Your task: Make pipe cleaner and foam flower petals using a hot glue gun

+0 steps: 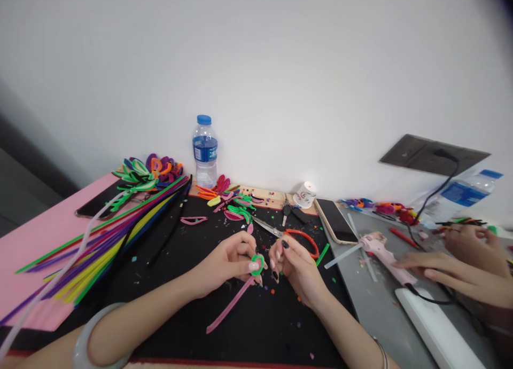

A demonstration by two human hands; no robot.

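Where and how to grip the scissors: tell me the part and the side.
Best, I'd judge, by the orange handle, from the right: the scissors lie with blades pointing left and away, the handle just beyond the right hand.

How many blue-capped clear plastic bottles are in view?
2: one blue-capped clear plastic bottle left of centre, by the white wall; a second bottle at far right, below the dark socket panel.

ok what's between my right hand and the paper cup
In the head view, orange-handled scissors lie nearest your right hand, then what look like keys by the paper cup.
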